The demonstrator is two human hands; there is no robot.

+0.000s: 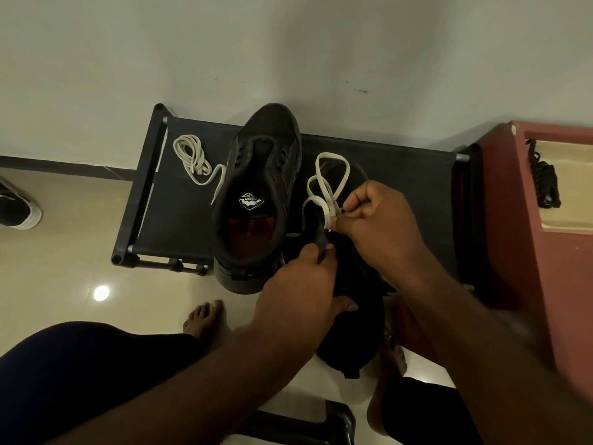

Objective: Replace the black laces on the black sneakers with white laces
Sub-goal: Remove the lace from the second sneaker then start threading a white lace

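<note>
A black sneaker (256, 194) without laces lies on the black shoe rack (401, 181), toe toward the wall. A second black sneaker (353, 332) sits in front of it, mostly hidden under my hands. My left hand (301, 284) pinches a dark flap of this sneaker, probably its tongue. My right hand (375, 226) pinches a looped white lace (327, 184) just above the shoe. Another white lace (195, 162) lies coiled on the rack's left part.
A reddish cabinet (545, 252) stands to the right, with a bundle of black laces (545, 184) on its top. Another shoe (16, 207) lies on the tiled floor at far left. My bare feet and knees are below the rack. The wall is right behind.
</note>
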